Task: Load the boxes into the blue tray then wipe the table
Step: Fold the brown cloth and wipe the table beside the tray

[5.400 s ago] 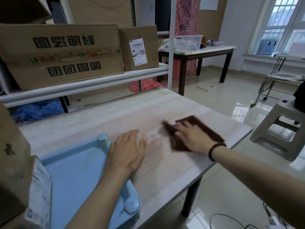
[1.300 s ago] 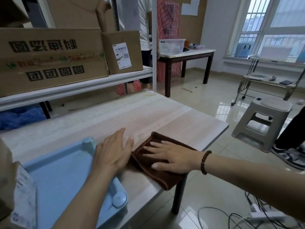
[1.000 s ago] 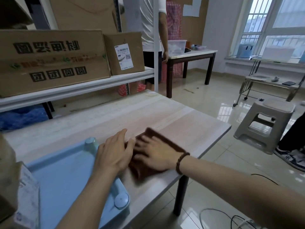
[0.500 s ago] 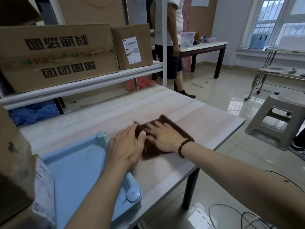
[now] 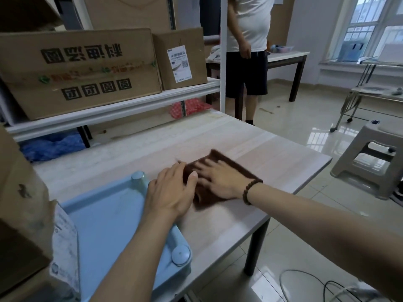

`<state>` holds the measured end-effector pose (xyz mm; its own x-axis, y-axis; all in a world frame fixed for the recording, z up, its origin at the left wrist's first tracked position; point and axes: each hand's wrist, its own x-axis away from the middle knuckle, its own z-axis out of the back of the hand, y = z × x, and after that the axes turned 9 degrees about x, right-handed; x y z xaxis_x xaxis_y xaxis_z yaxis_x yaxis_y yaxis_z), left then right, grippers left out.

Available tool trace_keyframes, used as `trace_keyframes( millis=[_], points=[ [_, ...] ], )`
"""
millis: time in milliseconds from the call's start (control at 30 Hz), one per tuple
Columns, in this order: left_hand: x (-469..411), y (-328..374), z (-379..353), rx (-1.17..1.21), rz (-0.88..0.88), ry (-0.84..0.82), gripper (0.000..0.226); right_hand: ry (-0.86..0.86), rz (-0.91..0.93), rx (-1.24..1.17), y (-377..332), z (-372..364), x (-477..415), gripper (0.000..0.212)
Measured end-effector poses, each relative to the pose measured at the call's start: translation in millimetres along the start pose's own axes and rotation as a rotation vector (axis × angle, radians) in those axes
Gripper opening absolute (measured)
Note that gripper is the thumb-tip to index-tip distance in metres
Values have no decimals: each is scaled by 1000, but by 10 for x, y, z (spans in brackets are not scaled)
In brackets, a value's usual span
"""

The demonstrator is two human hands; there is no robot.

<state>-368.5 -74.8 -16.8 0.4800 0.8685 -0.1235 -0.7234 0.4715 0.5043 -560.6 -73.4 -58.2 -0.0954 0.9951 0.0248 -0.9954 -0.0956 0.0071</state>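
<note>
A brown cloth lies flat on the pale wooden table, near its front edge and just right of the blue tray. The right hand lies spread on top of the cloth, fingers straight and palm down, pressing it to the table rather than gripping it; a dark bead bracelet circles that wrist. The left hand rests open and flat beside it, palm down over the tray's right rim and the table, its thumb touching the cloth's left edge and holding nothing. The tray sits at the table's near left corner, with round posts at its corners. At the far left a cardboard box with a printed label stands in the tray, very close to the camera and only partly in view. Behind the table a white shelf carries a large cardboard carton and a smaller labelled one. A person in a white shirt and dark shorts stands beyond the table, and a grey plastic stool sits on the tiled floor to the right.
</note>
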Motion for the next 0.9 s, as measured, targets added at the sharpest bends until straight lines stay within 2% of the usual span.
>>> trace_keyframes(
  millis=[67,167,200,267,300,333,367,400,433,467,500,567,600,667,733,900],
  points=[
    [-1,2,2,-1,-3,9,59,7,88,-70,-28,25,94,54],
    [22,7,13,9,-7,-2,58,-24,-81,-148,292,193,119,56],
    [31,8,15,18,-2,-9,58,-31,-160,-252,395,260,133,55],
    [34,3,32,34,2,-14,58,143,-353,-443,535,362,153,50],
    [32,4,30,36,1,-13,58,270,-466,-416,602,373,163,47],
    [25,3,26,36,-2,-14,58,310,-583,-275,657,384,182,47],
    [24,-1,28,34,-3,-14,58,245,-680,-134,700,378,181,52],
    [20,-4,27,31,-3,-17,58,109,-753,-69,703,385,191,60],
    [18,-8,27,29,-3,-19,58,-16,-778,-86,703,392,194,61],
    [16,-10,25,29,-2,-19,58,-85,-769,-164,704,407,195,52],
    [16,-16,24,27,-1,-17,57,-86,-743,-283,689,436,188,37],
    [19,-14,24,22,-1,-12,58,75,-727,-462,669,558,181,16],
    [21,-8,24,20,-2,-8,58,203,-725,-467,640,648,185,11],
    [23,-7,23,17,-6,1,58,475,-697,-367,547,898,180,9],
    [23,-8,18,22,-11,3,58,614,-571,-219,431,1195,176,9],
    [27,-11,17,32,-13,10,58,516,-359,96,149,1578,105,10]
  ],
)
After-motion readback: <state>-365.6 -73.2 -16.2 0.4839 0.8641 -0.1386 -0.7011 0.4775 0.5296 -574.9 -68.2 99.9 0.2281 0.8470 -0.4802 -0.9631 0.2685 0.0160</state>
